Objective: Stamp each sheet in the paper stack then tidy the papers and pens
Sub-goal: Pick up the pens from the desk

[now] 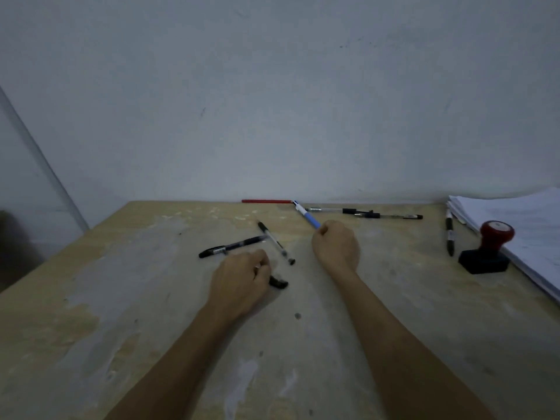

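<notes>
Paper stack (521,225) at far right corner of worktop (121,298), sheets slightly fanned, running off the right edge. Stamp (491,247) (red knob, black base) tipped over, knob leaning on stack's near-left edge, base on worktop. One black pen (449,234) just left of stack, lying roughly front to back.

Along far edge: red pen (266,201), then a row of black-and-clear pens (363,212), end to end or overlapping (count uncertain).

Right hand (335,247) mid-worktop, fingers curled round lower end of blue-and-white pen (306,216), which angles up toward far edge.

Left hand (241,281) nearer, fingers curled over a black pen (278,281), only one dark end showing. Just beyond: two more black pens (233,246), crossing in a T.

Labels on barrels too blurred to read; no legible writing on sheets.

Worktop worn, pale patches through the tan surface. Grey wall (272,101) behind.
</notes>
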